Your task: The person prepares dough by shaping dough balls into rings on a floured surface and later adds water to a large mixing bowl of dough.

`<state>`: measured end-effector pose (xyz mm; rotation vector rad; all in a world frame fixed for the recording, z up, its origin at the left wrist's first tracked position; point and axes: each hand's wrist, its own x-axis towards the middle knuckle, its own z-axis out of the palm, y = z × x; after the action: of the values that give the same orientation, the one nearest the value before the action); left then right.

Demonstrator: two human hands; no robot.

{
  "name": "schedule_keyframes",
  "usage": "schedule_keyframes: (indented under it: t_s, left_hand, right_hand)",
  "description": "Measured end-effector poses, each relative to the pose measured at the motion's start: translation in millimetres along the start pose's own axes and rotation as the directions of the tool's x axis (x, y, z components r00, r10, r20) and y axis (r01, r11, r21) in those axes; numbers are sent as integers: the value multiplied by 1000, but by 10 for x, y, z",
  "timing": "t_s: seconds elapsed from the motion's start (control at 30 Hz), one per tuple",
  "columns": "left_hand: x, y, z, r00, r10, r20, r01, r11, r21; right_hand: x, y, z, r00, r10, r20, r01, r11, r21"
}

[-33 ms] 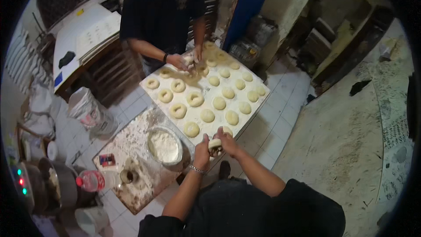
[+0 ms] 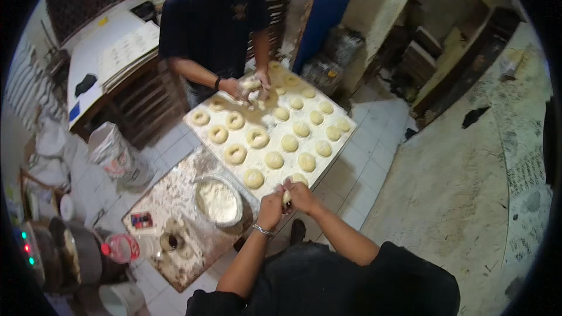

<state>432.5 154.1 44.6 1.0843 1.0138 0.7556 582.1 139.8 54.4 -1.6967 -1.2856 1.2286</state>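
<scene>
My left hand and my right hand meet at the near corner of a floured white board. Between them they grip a small ring of pale dough, partly hidden by the fingers. Shaped dough rings lie on the board's left side. Rounded dough balls sit in rows toward the right, one of them just beyond my right hand. Across the board, a co-worker in a dark shirt holds another piece of dough in both hands.
A clear tub of flour stands on a low floured table at my left. Near it are a red-capped plastic bottle, a dark-mouthed cup and a small red pack. A white sack stands behind.
My hands have closed in and turned around the dough ring, so less of it shows. The co-worker's hands have shifted slightly on their dough. The whole view has moved a little.
</scene>
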Motion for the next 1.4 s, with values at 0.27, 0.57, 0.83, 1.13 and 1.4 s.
schedule_keyframes:
  t_s: [0.27, 0.57, 0.83, 1.13, 1.4]
  left_hand:
    - [129, 168, 141, 977, 117, 179, -176, 917, 357]
    - [75, 353, 889, 998, -67, -6, 65, 980, -191]
    - [58, 294, 1632, 950, -99, -296, 44, 981, -187]
    - [-231, -483, 1315, 909, 297, -292, -73, 804, 591]
    - [-382, -581, 804, 947, -160, -279, 143, 987, -79]
  right_hand:
    - [-99, -71, -185, 979, 40, -202, -11, 990, 141]
    - [-177, 0, -835, 978, -168, -122, 175, 983, 47]
    - [-480, 115, -1267, 975, -212, -71, 223, 924, 311]
    - [-324, 690, -789, 839, -544, 0, 543, 839, 38]
    - [-145, 748, -576, 856, -24, 516, 0, 999, 46]
